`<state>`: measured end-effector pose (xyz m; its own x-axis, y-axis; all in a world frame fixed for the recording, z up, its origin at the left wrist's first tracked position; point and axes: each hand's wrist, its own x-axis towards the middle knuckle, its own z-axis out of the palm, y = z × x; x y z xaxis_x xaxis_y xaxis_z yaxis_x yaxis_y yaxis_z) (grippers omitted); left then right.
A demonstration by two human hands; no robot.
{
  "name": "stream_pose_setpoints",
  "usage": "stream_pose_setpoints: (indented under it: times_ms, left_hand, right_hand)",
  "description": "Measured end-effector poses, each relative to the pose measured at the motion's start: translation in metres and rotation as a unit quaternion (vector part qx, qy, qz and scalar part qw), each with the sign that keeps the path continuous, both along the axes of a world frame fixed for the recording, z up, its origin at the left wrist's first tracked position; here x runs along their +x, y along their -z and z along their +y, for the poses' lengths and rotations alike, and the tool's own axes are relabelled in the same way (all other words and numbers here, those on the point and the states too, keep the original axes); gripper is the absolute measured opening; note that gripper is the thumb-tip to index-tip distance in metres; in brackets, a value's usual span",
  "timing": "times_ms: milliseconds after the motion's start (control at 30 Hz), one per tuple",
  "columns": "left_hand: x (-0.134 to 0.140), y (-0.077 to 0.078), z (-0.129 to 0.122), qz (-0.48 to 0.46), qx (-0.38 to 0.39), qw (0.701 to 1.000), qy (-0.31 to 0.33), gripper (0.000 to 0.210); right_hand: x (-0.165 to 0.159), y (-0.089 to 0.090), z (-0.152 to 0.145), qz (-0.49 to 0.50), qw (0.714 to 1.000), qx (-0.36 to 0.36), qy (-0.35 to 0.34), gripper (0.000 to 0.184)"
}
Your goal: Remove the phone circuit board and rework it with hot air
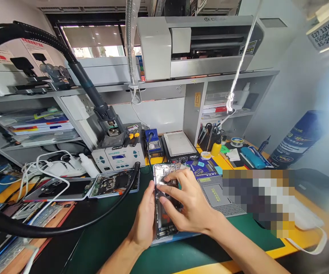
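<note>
An opened smartphone (164, 219) with its inner parts exposed is held tilted up above the green mat. My left hand (144, 219) grips its left edge, thumb along the side; the other fingers are hidden behind it. Over the phone's upper half reaches my right hand (194, 205), fingers apart and bent, with fingertips at the inner parts. I see nothing held between those fingers, and the hand covers the phone's right side. Beneath the phone lies a flat light-blue object (178, 238), mostly hidden.
A green mat (110, 239) covers the bench. Left are opened devices (114, 182) and a black hose (101, 219) arching across. Behind stand a hot-air station (120, 156) and a flat heating plate (180, 146). A grey perforated mat (232, 205) and blue spray can (295, 139) are right.
</note>
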<state>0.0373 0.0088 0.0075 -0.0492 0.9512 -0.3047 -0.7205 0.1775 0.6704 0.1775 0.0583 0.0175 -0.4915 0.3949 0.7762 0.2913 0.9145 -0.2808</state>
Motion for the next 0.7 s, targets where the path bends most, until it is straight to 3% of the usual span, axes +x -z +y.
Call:
stream_pose_setpoints:
  times_ms: [467,600,700]
  left_hand:
    - [-0.002,-0.006,0.0,-0.036,0.003,0.998,0.047,0.045]
    - [-0.003,-0.007,-0.001,-0.039,-0.001,0.997,0.07,0.045]
    - [-0.005,-0.005,-0.001,-0.041,-0.01,0.994,0.1,0.047]
  right_hand:
    - [-0.001,0.0,-0.004,-0.002,0.999,0.018,-0.028,0.035]
    - [0.005,-0.003,-0.001,0.059,0.998,-0.002,-0.025,0.028]
    - [0.014,-0.003,0.01,0.131,0.99,-0.038,0.019,0.023]
